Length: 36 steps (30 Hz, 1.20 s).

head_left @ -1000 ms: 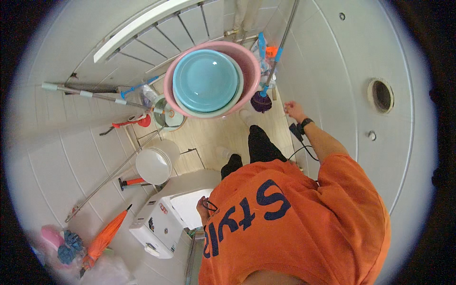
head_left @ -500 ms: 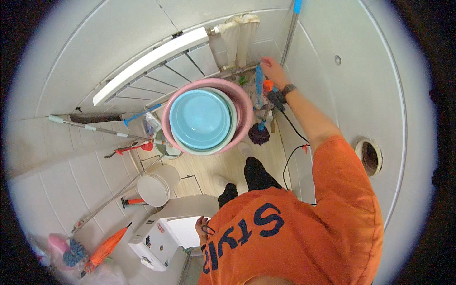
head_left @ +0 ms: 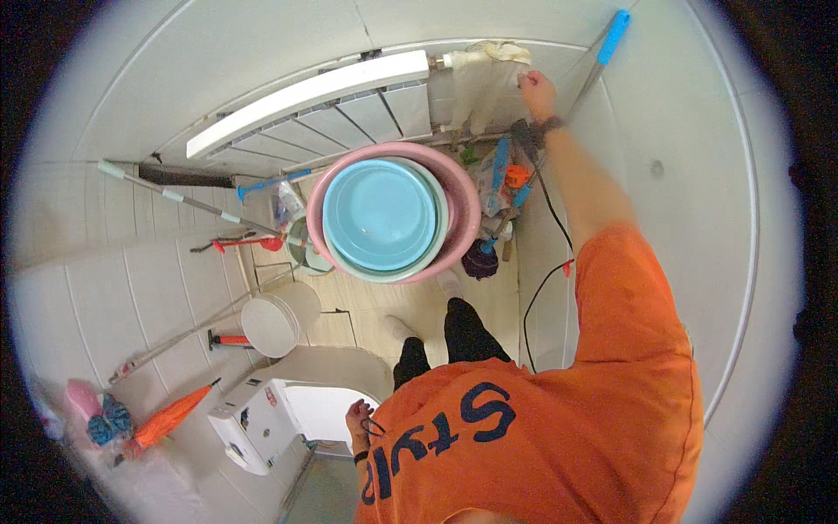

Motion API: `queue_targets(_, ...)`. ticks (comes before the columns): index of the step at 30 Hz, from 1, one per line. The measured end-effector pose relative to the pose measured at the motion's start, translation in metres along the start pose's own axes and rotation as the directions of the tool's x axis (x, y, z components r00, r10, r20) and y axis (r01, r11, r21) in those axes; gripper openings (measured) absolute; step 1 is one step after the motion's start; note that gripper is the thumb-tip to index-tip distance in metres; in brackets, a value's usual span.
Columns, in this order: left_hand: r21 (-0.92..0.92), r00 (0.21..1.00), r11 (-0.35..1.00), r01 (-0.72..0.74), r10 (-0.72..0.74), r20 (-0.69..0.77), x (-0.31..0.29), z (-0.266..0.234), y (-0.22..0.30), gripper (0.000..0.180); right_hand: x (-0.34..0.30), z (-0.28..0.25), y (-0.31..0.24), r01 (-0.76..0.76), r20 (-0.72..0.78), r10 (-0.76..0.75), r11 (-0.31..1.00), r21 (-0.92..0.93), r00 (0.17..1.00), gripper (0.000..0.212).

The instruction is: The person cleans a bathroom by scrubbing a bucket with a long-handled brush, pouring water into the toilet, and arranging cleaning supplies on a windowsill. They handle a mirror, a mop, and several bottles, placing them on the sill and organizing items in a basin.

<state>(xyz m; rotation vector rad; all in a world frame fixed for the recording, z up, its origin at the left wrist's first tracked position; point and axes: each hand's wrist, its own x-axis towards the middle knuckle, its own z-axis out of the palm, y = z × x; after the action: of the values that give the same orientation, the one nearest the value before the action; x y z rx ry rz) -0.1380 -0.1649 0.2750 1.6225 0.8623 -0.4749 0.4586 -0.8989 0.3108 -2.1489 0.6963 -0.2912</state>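
The fingers [head_left: 526,80] of my right hand [head_left: 539,94] curl close together, just beside the off-white, cloth-like wrapped vertical pipes [head_left: 476,83]; I cannot tell whether they touch the wrapping or pinch anything. The pipes stand against the wall, off the right end of the long, white, ribbed radiator [head_left: 332,83].

My right hand has just risen from low in the corner, near the narrow, bright blue item [head_left: 500,162], so the wrapped pipes are now nearest to it. My right arm reaches forward, well extended, the wrist in a dark band [head_left: 550,125]. Close under that wrist is a small black device [head_left: 524,133], its thin black cord [head_left: 556,210] trailing down the right wall.

My left hand [head_left: 358,415] has stayed low by my body, fingers bent, near the white, boxy plastic fixture [head_left: 253,428]; its grip is unclear. Ahead of my feet, a round, light-blue plastic basin [head_left: 380,214] sits inside the rim of a larger pink plastic basin [head_left: 467,210].
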Motion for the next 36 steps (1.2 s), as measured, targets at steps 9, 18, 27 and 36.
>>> queue_targets(9,0.252,1.0,0.968,-0.008,0.006,0.011,0.053,0.063,0.165,0.035,-0.099,-0.008,-0.02,-0.029,0.245,-0.127,0.836,0.548,0.961,0.018)
queue_targets(18,0.367,0.541,0.401,-0.84,0.676,0.5,0.116,0.352,0.398,0.11,-0.114,-0.035,-0.102,-0.564,0.553,-0.291,0.05,0.824,0.781,0.033)
queue_targets(27,0.26,0.691,0.64,-0.723,0.675,0.259,0.093,0.433,0.46,0.028,-0.123,-0.054,-0.111,-0.549,0.522,-0.222,-0.079,0.832,0.823,0.038)
queue_targets(36,0.299,0.571,0.516,-0.802,0.519,0.636,0.0,0.437,0.454,0.042,-0.292,-0.016,-0.008,-0.436,0.463,0.212,0.777,0.454,0.86,0.038)
